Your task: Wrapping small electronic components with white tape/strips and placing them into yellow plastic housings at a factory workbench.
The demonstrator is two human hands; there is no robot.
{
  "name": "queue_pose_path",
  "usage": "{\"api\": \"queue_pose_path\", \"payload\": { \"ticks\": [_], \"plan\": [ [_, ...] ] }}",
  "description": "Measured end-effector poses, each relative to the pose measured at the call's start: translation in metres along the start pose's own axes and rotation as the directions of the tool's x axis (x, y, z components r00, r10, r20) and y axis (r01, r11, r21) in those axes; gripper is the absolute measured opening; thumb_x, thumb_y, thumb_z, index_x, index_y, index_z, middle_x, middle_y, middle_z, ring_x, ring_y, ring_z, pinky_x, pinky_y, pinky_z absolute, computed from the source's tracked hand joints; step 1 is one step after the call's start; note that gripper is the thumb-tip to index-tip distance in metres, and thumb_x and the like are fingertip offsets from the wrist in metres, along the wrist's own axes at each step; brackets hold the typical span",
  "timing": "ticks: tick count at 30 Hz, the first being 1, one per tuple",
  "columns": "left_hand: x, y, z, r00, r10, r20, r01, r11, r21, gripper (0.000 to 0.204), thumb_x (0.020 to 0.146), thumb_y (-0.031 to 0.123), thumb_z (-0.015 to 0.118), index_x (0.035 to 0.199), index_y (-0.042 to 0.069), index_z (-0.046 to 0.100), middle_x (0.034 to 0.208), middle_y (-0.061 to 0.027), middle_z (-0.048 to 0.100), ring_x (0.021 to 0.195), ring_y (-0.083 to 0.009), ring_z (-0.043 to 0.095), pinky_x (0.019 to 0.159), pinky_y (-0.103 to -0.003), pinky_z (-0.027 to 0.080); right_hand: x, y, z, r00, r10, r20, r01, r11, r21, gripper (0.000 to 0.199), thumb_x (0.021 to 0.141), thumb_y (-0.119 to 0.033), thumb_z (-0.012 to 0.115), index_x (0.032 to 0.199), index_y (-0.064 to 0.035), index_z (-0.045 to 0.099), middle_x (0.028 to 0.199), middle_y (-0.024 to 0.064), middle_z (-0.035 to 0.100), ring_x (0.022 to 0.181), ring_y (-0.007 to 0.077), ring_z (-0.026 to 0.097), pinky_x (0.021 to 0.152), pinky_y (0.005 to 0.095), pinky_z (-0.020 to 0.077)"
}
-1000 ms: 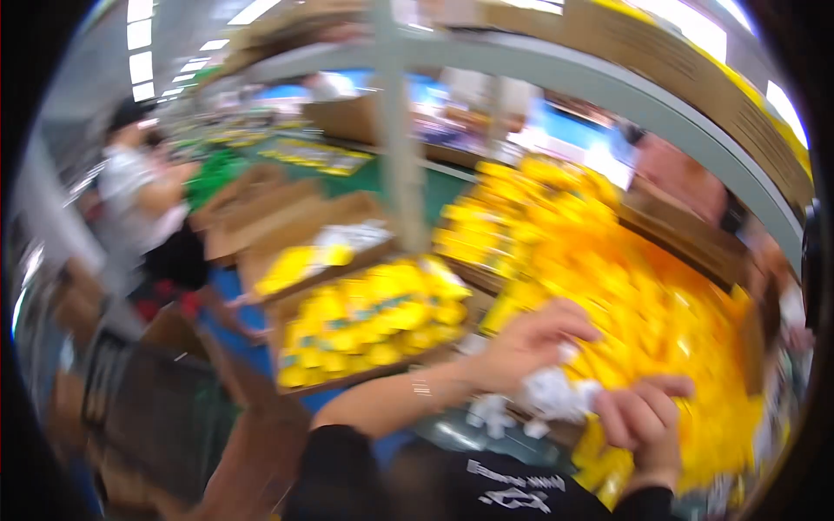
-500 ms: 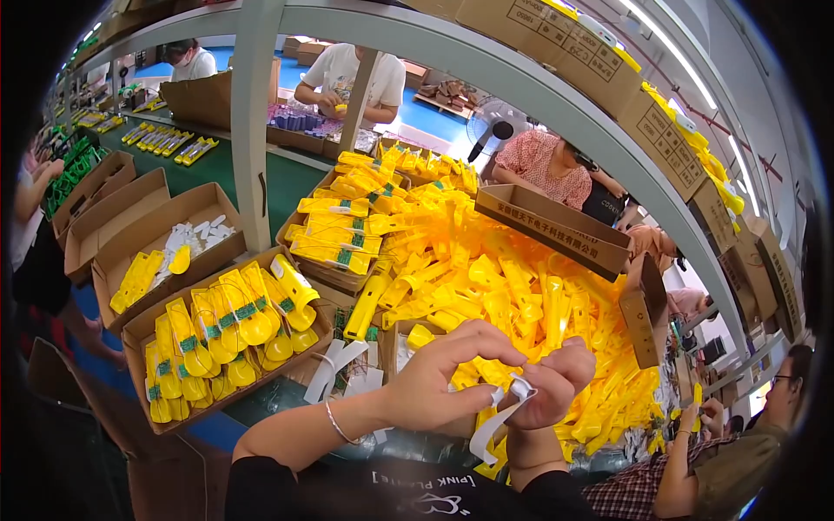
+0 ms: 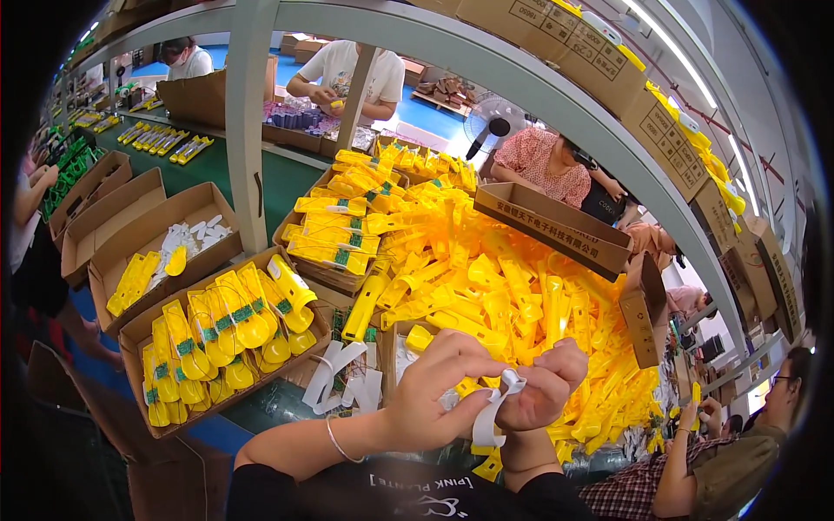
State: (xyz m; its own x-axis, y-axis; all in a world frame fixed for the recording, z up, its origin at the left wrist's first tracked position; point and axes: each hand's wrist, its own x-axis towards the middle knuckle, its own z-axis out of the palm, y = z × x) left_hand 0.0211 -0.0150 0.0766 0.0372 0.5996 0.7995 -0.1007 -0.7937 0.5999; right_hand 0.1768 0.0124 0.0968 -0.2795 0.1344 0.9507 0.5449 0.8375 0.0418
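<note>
In front of my body, my left hand [image 3: 443,389] and my right hand [image 3: 546,387] meet over the heap of parts. A white strip [image 3: 486,425] hangs in a curl between them. My right fingers are closed around its upper end, where a small white piece shows. My left thumb and forefinger pinch at that same end. Behind the hands lies a large heap of yellow plastic housings [image 3: 486,286]. Just left of the hands, more white strips [image 3: 334,373] lie beside small boards and wires.
At left, a cardboard box [image 3: 230,375] holds yellow housings with green circuit boards. Another box [image 3: 102,300] has white and yellow parts. A long carton [image 3: 552,227] rests on the heap. A grey post [image 3: 250,130] rises behind the boxes. Co-workers sit around the table.
My left thumb and forefinger have closed in on the strip's upper end beside my right fingers. The strip's hanging end has swung and curled. Both hands have shifted slightly.
</note>
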Motion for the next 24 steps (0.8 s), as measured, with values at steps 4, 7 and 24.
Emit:
{"api": "queue_pose_path", "payload": {
  "ticks": [4, 7, 24],
  "plan": [
    [-0.001, 0.003, 0.0, 0.998, 0.06, -0.012, -0.057, 0.985, 0.164, 0.031, 0.068, -0.006, 0.057, 0.098, 0.0, 0.06, 0.092, -0.0102, 0.054, 0.085, -0.025, 0.051, 0.077, -0.033, 0.041, -0.002, 0.002, 0.003, 1.0, -0.001, -0.016, 0.001, 1.0, -0.018, 0.024, 0.066, -0.019, 0.07, 0.084, -0.0162, 0.055, 0.079, 0.0024, 0.042, 0.073, 0.0202, 0.04, 0.062, 0.0337, 0.0329],
    [0.0, 0.0, 0.001, 0.997, 0.07, -0.023, -0.062, 0.966, 0.253, 0.033, 0.066, -0.006, 0.056, 0.099, -0.001, 0.06, 0.091, -0.0104, 0.054, 0.084, -0.0258, 0.051, 0.076, -0.033, 0.041, -0.004, 0.004, 0.001, 1.0, 0.01, 0.018, -0.01, 1.0, -0.009, 0.024, 0.065, -0.018, 0.071, 0.084, -0.016, 0.056, 0.08, 0.0028, 0.043, 0.072, 0.0203, 0.04, 0.062, 0.0338, 0.0329],
    [-0.016, -0.017, -0.018, 0.948, -0.317, -0.013, 0.301, 0.912, -0.278, 0.037, 0.075, 0.008, 0.06, 0.108, -0.003, 0.046, 0.1, -0.0109, 0.048, 0.095, -0.0189, 0.046, 0.09, -0.031, 0.034, -0.012, 0.012, 0.009, 0.996, 0.047, 0.074, -0.046, 0.999, -0.018, 0.028, 0.06, -0.013, 0.071, 0.085, -0.0167, 0.058, 0.083, 0.0021, 0.044, 0.073, 0.0203, 0.041, 0.064, 0.0346, 0.0316]
  ]
}}
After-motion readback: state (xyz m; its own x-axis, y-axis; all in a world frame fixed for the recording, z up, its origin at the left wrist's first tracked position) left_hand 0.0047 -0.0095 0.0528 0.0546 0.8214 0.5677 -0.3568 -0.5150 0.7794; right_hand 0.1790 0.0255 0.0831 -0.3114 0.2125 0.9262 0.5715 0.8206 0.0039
